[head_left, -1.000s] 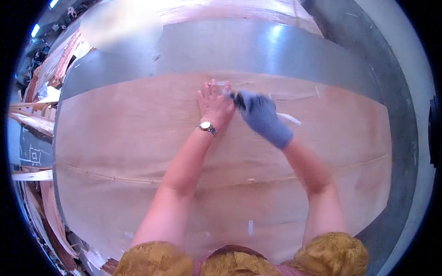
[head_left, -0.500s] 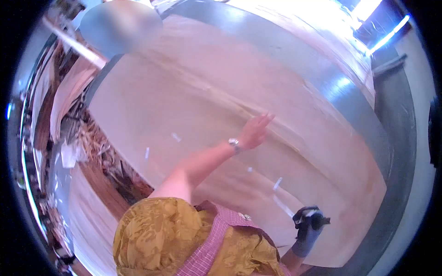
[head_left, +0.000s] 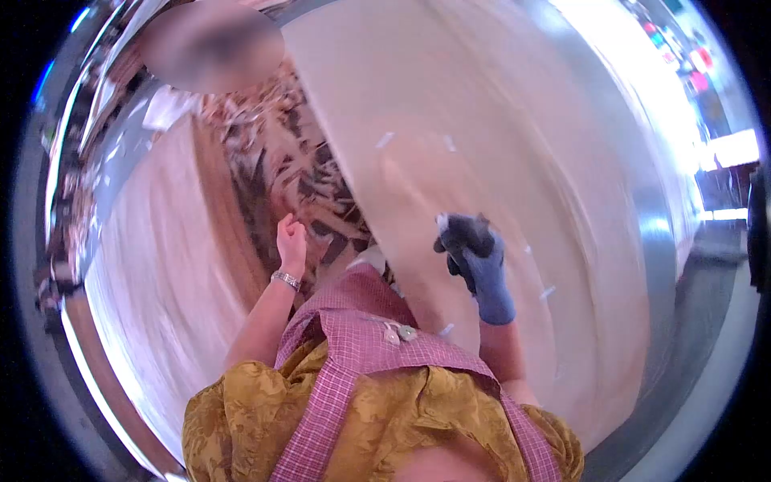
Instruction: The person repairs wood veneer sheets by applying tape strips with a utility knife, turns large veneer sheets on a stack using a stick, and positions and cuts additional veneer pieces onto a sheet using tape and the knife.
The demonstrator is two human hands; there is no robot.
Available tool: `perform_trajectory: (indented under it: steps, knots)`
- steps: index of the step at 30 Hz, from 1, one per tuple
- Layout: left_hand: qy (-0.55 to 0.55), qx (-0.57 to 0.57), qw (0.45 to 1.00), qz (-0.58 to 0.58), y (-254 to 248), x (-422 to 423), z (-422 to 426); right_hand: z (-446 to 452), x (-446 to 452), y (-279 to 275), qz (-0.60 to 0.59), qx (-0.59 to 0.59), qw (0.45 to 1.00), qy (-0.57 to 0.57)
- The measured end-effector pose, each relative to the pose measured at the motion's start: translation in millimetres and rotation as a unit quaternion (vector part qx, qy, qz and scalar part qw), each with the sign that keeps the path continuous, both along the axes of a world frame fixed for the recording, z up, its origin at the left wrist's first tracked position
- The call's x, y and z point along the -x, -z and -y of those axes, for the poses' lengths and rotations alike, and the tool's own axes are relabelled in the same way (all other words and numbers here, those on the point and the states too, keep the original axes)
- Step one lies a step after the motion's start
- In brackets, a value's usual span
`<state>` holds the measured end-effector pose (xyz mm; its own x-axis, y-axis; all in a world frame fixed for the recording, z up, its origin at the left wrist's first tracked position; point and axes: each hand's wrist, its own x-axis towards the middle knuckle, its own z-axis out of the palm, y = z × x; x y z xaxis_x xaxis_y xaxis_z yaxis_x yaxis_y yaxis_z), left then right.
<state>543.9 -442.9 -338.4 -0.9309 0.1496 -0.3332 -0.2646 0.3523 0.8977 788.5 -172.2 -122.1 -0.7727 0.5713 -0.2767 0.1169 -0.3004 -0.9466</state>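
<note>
The gloved right hand (head_left: 470, 247) is holding a small blurry thing (head_left: 441, 220) tight, over the wood veneer sheet (head_left: 498, 120) that is lying on the right. The left hand (head_left: 291, 243) is hanging half curled near wood scraps (head_left: 299, 165); I can't tell if it's holding anything.

Mustard shirt (head_left: 414, 402) (tonal pattern) | pink checked apron (head_left: 357, 345) | metal left-wrist band (head_left: 286, 279) | right hand (head_left: 472, 253): blue, dark-fingered glove (head_left: 491, 293)

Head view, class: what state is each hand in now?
Left hand: loosely closed, nothing visible in it.
Right hand: closed on a small pale object, too blurred to name.
</note>
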Motion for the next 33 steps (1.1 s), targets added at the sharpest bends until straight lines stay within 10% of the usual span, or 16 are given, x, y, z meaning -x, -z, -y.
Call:
perform_trajectory:
  steps: [5,10,11,12,13,18,22,24,27,33]
  knots:
    - [-0.237,-0.174,0.929,0.226,6.6,34.6,56.7,85.3,112.7,46.1,-0.063,0.026,0.98,-0.185]
    - [-0.34,-0.262,0.881,0.201,60.3,113.4,24.7,176.0,209.0,74.0,0.035,0.117,0.912,-0.391]
    - [-0.371,-0.295,0.852,0.221,66.4,129.7,15.5,187.5,224.1,97.5,0.045,-0.017,0.924,-0.378]
    - [-0.239,-0.167,0.953,0.089,108.7,144.8,21.8,203.3,238.8,122.7,0.053,-0.148,0.918,-0.364]
    - [-0.305,-0.256,0.901,0.172,120.2,157.4,17.3,216.6,249.7,140.5,0.057,-0.275,0.895,-0.346]
    - [-0.464,-0.27,0.767,0.352,183.9,200.8,58.8,151.1,358.7,173.4,0.093,-0.179,0.954,-0.221]
    - [-0.465,-0.232,0.802,0.294,261.6,218.0,153.9,20.7,467.3,214.4,0.081,-0.505,0.853,-0.102]
    - [-0.531,-0.173,0.775,0.296,223.0,256.8,189.1,-42.5,508.4,233.9,0.116,-0.699,0.703,-0.053]
    - [-0.531,-0.198,0.779,0.268,212.3,294.5,247.1,-65.7,538.9,226.1,0.294,-0.678,0.673,-0.041]
    - [-0.507,-0.237,0.794,0.237,175.9,374.3,258.0,-59.8,533.3,244.7,0.271,-0.687,0.674,0.027]
